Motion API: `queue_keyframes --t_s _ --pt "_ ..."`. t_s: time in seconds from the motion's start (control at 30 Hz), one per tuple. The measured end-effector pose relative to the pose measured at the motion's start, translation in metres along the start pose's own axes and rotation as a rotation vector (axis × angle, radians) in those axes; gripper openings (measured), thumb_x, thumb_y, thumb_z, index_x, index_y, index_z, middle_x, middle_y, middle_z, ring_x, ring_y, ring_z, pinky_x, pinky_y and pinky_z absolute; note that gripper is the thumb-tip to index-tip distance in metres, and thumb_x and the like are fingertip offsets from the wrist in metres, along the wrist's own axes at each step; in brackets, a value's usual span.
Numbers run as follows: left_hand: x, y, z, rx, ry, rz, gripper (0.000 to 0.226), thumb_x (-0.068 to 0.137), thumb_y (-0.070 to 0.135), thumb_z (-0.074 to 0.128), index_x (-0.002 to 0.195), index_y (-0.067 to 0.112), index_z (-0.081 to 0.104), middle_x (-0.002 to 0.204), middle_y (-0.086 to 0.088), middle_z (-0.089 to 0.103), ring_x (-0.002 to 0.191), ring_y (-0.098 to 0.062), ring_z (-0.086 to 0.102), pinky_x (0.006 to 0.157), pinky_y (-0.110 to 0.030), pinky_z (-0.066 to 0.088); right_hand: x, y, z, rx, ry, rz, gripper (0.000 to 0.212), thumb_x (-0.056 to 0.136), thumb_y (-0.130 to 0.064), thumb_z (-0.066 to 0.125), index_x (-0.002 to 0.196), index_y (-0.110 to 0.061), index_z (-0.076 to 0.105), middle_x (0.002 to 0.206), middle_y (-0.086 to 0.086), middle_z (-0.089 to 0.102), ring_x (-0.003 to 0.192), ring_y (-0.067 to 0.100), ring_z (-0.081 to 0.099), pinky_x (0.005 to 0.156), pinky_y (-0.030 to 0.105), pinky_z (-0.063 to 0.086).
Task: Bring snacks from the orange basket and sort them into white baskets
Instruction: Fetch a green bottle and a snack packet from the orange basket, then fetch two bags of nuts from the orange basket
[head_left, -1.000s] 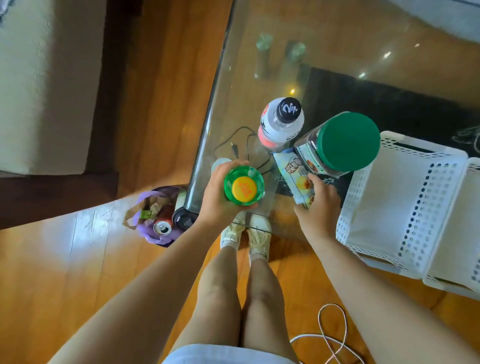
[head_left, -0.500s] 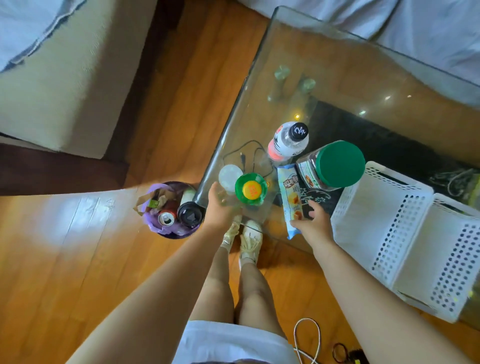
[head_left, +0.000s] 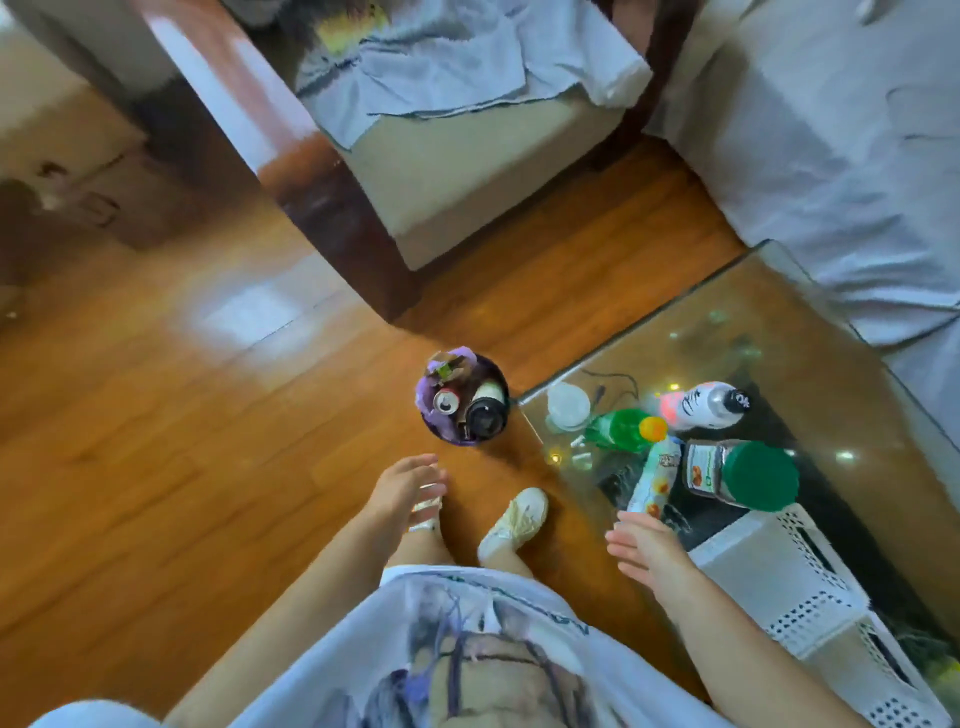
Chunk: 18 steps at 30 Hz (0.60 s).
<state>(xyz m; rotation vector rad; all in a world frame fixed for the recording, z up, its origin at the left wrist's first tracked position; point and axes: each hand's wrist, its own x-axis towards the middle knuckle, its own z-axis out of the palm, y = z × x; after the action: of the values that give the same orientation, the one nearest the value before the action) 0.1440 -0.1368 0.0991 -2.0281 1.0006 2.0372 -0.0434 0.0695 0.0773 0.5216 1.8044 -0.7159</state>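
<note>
So far, the sorting itself looks not begun: the white baskets (head_left: 779, 587) at the right side of the glass bench (head_left: 857, 364) show only bare perforated plastic, as much as is visible. Four items stand or lie on the bench just beside them: a green bottle (head_left: 621, 429) with a yellow cap, a white bottle (head_left: 701, 405) with a black cap, a clear jar (head_left: 737, 474) with a wide green lid, and a soft, flat snack packet (head_left: 653, 480).

No orange basket is in view, so I cannot tell how many snacks are left in it. Both hands carry nothing. The left hand (head_left: 402, 488) hangs over the glossy wooden floor (head_left: 182, 467) with its fingers spread and relaxed. The right hand (head_left: 647, 545) is near the bench edge, fingers straight, close to the packet but apart from it. On the floor at the bench corner stands a small round bin (head_left: 462, 397) with a purple liner, holding cans.
</note>
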Motion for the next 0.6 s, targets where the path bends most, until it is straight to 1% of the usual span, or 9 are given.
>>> queue_keyframes --t_s 0.1,0.17,0.23,0.3,0.37,0.43,0.47,0.53,0.6 --pt "-0.022 -0.025 -0.057 -0.177 0.108 -0.038 0.009 0.092 0.014 0.05 0.099 0.015 0.057 0.078 -0.002 0.061 0.057 -0.009 0.055 0.055 -0.023 0.041 -0.023 -0.019 0.038 -0.19 -0.024 -0.031 0.031 0.093 -0.008 0.049 0.123 -0.008 0.054 0.082 0.011 0.06 0.069 0.019 0.055 0.059 0.026 0.042" --pt "-0.033 -0.049 -0.095 -0.298 0.194 -0.098 0.007 0.091 0.018 0.054 0.091 0.011 0.056 0.07 -0.003 0.055 0.045 -0.008 0.046 0.043 -0.018 0.037 -0.039 -0.033 0.074 -0.325 -0.066 -0.085 0.028 0.093 -0.008 0.048 0.12 -0.007 0.054 0.072 0.008 0.056 0.06 0.016 0.05 0.055 0.025 0.038" --pt "-0.044 -0.076 -0.129 -0.384 0.266 -0.158 0.011 0.09 0.02 0.056 0.087 0.01 0.056 0.066 -0.002 0.051 0.042 -0.009 0.042 0.034 -0.014 0.032 -0.056 -0.045 0.116 -0.443 -0.115 -0.141 0.022 0.093 -0.009 0.048 0.114 -0.008 0.055 0.068 0.008 0.053 0.055 0.016 0.046 0.051 0.023 0.035" --pt "-0.054 -0.103 -0.161 -0.441 0.327 -0.203 0.01 0.091 0.018 0.054 0.086 0.01 0.056 0.067 -0.003 0.052 0.041 -0.009 0.044 0.036 -0.014 0.033 -0.076 -0.055 0.163 -0.574 -0.169 -0.213 0.014 0.093 -0.01 0.048 0.106 -0.012 0.054 0.068 0.006 0.053 0.055 0.015 0.045 0.05 0.022 0.034" --pt "-0.062 -0.133 -0.192 -0.488 0.384 -0.255 0.01 0.093 0.016 0.052 0.089 0.008 0.056 0.069 -0.004 0.053 0.052 -0.013 0.044 0.048 -0.021 0.035 -0.096 -0.066 0.214 -0.684 -0.231 -0.251 0.007 0.094 -0.012 0.046 0.093 -0.015 0.052 0.064 0.005 0.05 0.051 0.013 0.043 0.049 0.021 0.031" --pt "-0.07 -0.165 -0.223 -0.596 0.417 -0.302 0.013 0.093 0.016 0.051 0.084 0.007 0.056 0.07 -0.006 0.053 0.058 -0.015 0.043 0.054 -0.025 0.033 -0.116 -0.073 0.266 -0.788 -0.313 -0.226 0.017 0.096 -0.016 0.042 0.08 -0.017 0.047 0.057 0.002 0.048 0.044 0.01 0.043 0.045 0.018 0.031" --pt "-0.073 -0.178 -0.238 -0.659 0.43 -0.317 0.016 0.093 0.015 0.051 0.08 0.008 0.055 0.07 -0.006 0.052 0.058 -0.015 0.043 0.054 -0.025 0.032 -0.125 -0.073 0.29 -0.837 -0.356 -0.242 0.017 0.096 -0.016 0.042 0.079 -0.018 0.047 0.059 0.001 0.051 0.046 0.009 0.047 0.046 0.018 0.034" --pt "-0.077 -0.202 -0.268 -0.752 0.456 -0.364 0.022 0.094 0.013 0.049 0.073 0.007 0.053 0.069 -0.007 0.051 0.058 -0.016 0.042 0.053 -0.025 0.031 -0.138 -0.07 0.335 -0.909 -0.391 -0.384 0.008 0.093 -0.011 0.048 0.091 -0.018 0.05 0.074 0.002 0.057 0.062 0.013 0.055 0.059 0.024 0.043" --pt "-0.084 -0.221 -0.299 -0.83 0.457 -0.401 0.029 0.095 0.013 0.048 0.066 0.006 0.049 0.067 -0.009 0.049 0.057 -0.017 0.041 0.052 -0.025 0.034 -0.153 -0.058 0.375 -0.941 -0.414 -0.49 0.009 0.093 -0.012 0.05 0.099 -0.019 0.052 0.082 0.003 0.059 0.072 0.016 0.058 0.067 0.027 0.046"
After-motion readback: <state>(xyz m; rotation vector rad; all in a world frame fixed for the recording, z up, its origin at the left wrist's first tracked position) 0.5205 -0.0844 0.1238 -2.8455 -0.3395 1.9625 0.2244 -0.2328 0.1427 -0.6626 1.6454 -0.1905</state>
